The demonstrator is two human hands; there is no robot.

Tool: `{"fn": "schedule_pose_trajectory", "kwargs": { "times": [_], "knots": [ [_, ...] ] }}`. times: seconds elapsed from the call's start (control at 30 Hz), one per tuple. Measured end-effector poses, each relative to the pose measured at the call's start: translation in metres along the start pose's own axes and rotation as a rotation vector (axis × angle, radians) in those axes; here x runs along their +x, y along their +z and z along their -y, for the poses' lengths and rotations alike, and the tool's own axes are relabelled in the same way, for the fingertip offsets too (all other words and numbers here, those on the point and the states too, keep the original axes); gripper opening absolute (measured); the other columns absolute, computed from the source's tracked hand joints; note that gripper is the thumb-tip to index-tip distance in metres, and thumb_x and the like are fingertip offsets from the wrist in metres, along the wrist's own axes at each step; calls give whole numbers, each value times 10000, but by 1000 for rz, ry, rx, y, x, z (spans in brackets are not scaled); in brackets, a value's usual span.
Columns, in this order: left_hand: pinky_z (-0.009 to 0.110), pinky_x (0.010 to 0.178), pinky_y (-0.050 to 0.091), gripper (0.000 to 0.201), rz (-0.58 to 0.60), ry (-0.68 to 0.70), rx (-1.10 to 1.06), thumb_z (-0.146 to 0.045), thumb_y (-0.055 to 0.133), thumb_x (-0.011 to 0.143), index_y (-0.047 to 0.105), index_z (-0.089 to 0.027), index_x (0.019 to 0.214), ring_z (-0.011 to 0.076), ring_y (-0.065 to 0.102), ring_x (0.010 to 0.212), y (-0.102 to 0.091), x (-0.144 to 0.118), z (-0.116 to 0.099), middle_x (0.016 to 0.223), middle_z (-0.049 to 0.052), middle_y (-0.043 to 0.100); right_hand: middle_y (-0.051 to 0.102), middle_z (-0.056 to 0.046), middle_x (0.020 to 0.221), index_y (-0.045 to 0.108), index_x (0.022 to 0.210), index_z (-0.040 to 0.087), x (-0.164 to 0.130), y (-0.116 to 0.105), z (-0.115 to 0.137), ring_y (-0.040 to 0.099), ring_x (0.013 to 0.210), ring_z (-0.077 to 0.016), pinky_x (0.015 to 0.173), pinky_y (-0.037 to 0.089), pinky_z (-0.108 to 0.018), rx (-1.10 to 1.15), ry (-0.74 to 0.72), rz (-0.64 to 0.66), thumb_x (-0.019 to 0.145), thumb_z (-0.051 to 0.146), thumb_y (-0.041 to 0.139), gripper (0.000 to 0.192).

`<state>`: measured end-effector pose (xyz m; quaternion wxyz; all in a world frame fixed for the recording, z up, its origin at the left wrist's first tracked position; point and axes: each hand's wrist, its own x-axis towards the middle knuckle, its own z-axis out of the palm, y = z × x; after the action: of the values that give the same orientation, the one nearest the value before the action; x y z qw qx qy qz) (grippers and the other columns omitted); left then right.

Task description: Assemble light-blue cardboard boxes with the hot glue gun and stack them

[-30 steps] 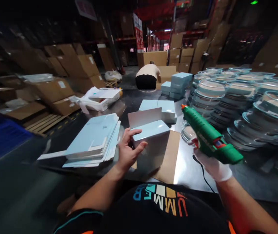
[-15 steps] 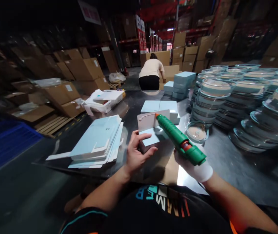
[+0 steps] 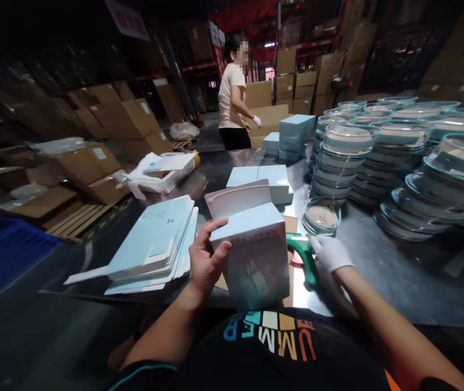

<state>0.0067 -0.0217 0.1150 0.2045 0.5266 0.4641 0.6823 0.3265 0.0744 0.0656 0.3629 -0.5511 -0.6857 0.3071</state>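
Left hand (image 3: 206,255), bare: half closed on a light-blue rectangular card box (image 3: 254,266), thumb on the near face, fingers over the top-left edge. Box stands upright at the near edge of the glossy dark surface (image 3: 362,293), top flap (image 3: 238,198) raised on the far side. Grip at the left end likely steadies the box and keeps fingers off the flap.

Right hand (image 3: 332,254), white-gloved: fingers loosely extended, not wrapped round anything, just beside a green plastic glue gun (image 3: 307,263) with red trigger. Can't tell if fingertips touch it. Gun lies right of the box, nose hidden behind it; probably parked there for short reach.

Brown cardboard sheet (image 3: 292,224) seems to run under the box, maybe as protection. Small round clear dishes (image 3: 322,215) just beyond the gun; taller dish stacks far right, presumably out of the working spot. Flat light-blue card blanks (image 3: 150,233) piled left, handy for the left side. Light-blue finished-looking boxes (image 3: 256,176) behind, far side.
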Motion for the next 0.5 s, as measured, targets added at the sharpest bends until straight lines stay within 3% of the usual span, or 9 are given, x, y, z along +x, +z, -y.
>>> {"fn": "schedule_pose_trajectory", "kwargs": {
  "times": [0.03,0.1,0.13,0.2,0.3,0.4,0.5],
  "knots": [
    [387,926,613,646,5,27,20,-738,887,788,842,-207,1153,303,755,1066,1,0,0,1133,102,791,733,-96,729,681,749,263,0,-3,9,786,874,-320,795,649,-441,42,-14,-22,940,756,633,530],
    [396,920,620,636,29,89,51,-757,867,798,849,-215,1129,303,751,1075,6,-1,0,1152,106,783,828,-140,1107,763,1124,241,-4,-4,38,798,1082,-330,935,664,-483,257,-69,-3,961,773,608,577],
    [397,904,624,629,54,118,56,-762,860,806,850,-217,1122,301,750,1070,9,-1,1,1163,111,774,803,-158,1305,713,1343,232,-7,-3,55,785,1183,-330,1010,656,-502,406,-113,47,971,767,610,660],
    [405,900,626,601,121,168,41,-748,851,832,845,-221,1121,302,745,1088,15,-2,4,1204,124,749,743,-156,1469,609,1523,232,-10,3,87,744,1307,-329,1141,611,-523,600,-180,143,957,711,699,747],
    [439,1024,601,492,169,233,-17,-655,875,870,800,-230,1107,323,715,1241,21,-3,12,1356,137,705,772,-147,1387,636,1468,209,-11,9,108,737,1307,-340,1166,596,-529,588,-226,211,873,634,850,762],
    [447,1079,582,508,89,291,-122,-501,945,857,708,-289,1253,287,733,1229,19,-1,21,1283,80,739,711,-188,1490,667,1402,205,-14,11,95,697,1388,-358,1213,554,-545,493,-389,214,758,602,960,812],
    [466,1051,611,396,181,346,-143,-414,932,890,760,-319,1234,279,780,1128,7,9,22,1053,28,757,550,-173,1706,747,1242,233,-24,11,79,626,1500,-328,1264,505,-556,419,-563,173,862,479,907,480]
  ]
}}
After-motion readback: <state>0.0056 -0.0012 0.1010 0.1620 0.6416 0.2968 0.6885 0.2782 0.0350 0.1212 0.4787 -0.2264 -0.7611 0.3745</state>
